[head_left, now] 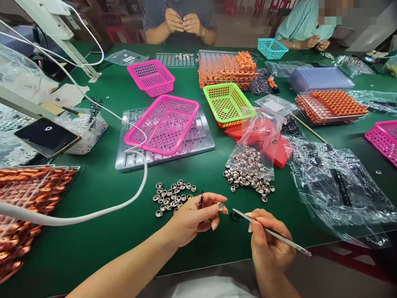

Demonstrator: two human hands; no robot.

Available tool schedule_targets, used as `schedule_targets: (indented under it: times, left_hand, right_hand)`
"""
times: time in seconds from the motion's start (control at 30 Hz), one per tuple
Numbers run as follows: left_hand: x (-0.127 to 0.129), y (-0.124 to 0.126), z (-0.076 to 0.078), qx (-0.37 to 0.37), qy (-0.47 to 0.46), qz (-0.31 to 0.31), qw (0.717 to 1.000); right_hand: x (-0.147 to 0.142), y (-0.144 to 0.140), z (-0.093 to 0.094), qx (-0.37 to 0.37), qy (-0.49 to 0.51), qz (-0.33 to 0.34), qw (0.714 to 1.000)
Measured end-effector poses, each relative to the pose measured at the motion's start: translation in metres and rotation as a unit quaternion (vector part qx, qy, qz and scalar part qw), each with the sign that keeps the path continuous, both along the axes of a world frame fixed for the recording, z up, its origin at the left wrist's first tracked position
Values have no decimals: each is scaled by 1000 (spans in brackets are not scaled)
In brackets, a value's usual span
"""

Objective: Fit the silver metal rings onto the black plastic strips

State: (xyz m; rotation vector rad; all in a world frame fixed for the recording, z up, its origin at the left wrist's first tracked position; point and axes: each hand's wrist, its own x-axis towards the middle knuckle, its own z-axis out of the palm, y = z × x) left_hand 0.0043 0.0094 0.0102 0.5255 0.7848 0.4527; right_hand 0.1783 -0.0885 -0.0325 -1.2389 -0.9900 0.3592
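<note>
Three pink mesh baskets sit across the green table (93,231), plus one green and one teal. Going left to right: near left we see a clear tray of copper coils (21,215), orange-brown, stacked. Beyond it a dark tablet (46,134) and a clear tub of small parts (83,130). A white cable (136,190) curves over the mat. Centre-left, a large pink basket (163,124), looks empty, rests tilted on a grey moulded tray (198,140); a smaller pink basket (151,76) lies farther back, contents not readable. Near centre, a loose cluster of silver rings (172,196) lies on the mat just beyond our left hand (189,219).

The left hand is half closed: a thin black pin (202,200) is pinched upright and one silver ring (220,205) sits at the fingertips. The right hand (268,244) is closed around metal tweezers (273,234), tips pointing left towards that ring, close but apart.

Right of centre, a green basket (228,103) stacked on an orange one, empty as far as we can tell. A clear bag of silver rings (251,161) spills onto the mat. Far centre, racks of orange parts (229,68); farther right a teal basket (272,48), another orange rack (331,105), crumpled clear bags (338,190), a pink basket (383,138) at the right edge.

Two other people work on the far side, hands up at chest level. Surface is matte green; plastics glossy, rings shiny and round.
</note>
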Motion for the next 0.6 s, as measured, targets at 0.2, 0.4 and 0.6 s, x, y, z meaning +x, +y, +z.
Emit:
schedule_targets:
  times: [0.2, 0.4, 0.6]
  left_hand:
    - [2, 2, -5, 46, 29, -14, 998]
    - [4, 0, -5, 90, 68, -33, 993]
    - [2, 0, -9, 134, 88, -54, 986]
  right_hand:
    - [4, -3, 3, -2, -63, 76, 995]
    - [5, -4, 6, -19, -84, 106, 991]
    - [4, -2, 9, -29, -96, 126, 987]
